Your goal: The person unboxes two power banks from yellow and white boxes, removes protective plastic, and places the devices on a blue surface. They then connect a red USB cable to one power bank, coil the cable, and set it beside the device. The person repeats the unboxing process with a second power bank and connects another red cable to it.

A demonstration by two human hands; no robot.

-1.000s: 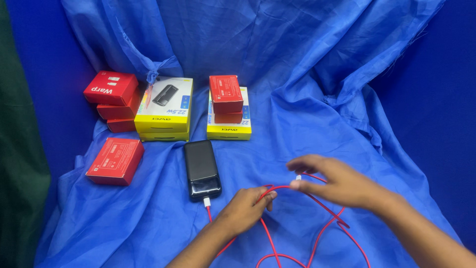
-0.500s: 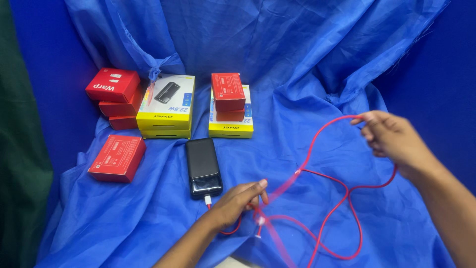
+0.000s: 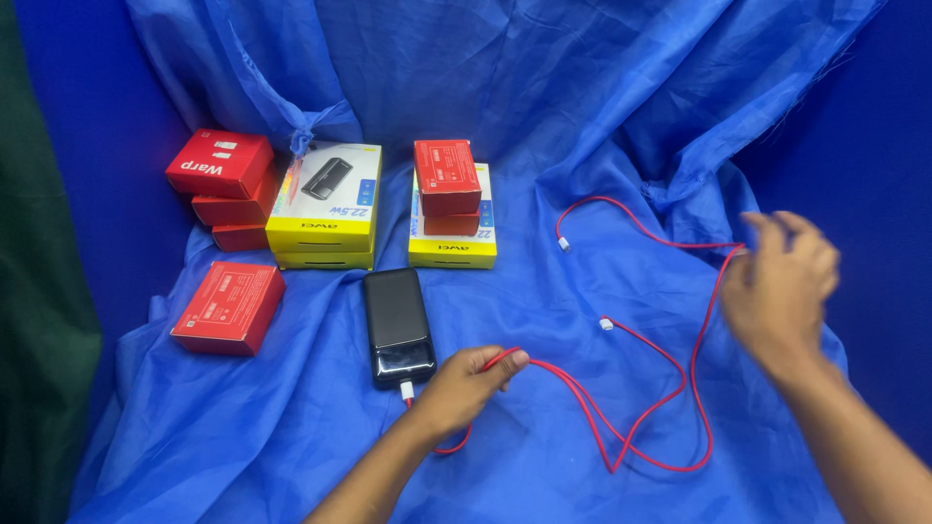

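A left hand (image 3: 464, 386) pinches a red cable (image 3: 636, 408) beside a black power bank (image 3: 397, 325) on blue cloth (image 3: 544, 126); the blurred right hand (image 3: 780, 286), fingers loosely curled, apparently holds the cable's far loop, before stacked boxes (image 3: 328, 204).

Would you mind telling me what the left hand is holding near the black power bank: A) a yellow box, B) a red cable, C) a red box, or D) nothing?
B: the left hand grips the red cable beside the power bank.

Red cable (image 3: 660, 388); black power bank (image 3: 396, 325); plain blue cloth (image 3: 544, 116); red and yellow boxes (image 3: 328, 209)
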